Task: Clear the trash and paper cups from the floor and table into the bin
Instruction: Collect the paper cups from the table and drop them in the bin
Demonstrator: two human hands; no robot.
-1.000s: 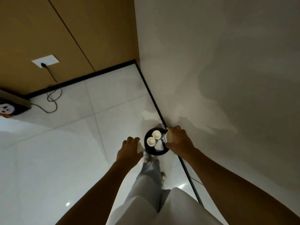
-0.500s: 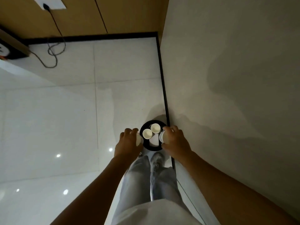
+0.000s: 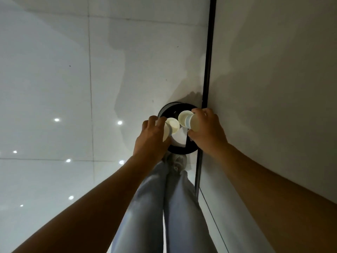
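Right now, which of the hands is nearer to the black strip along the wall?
Right. The right hand sits against the black strip; the left hand is across the bin from it.

1 head-worn camera looks steeply down from standing height at the floor [image 3: 54, 88] beside the wall [image 3: 273, 70].

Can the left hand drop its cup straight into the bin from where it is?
Probably yes. The left hand holds its paper cup over the black bin, with nothing between. The right hand and its cup hover alongside.
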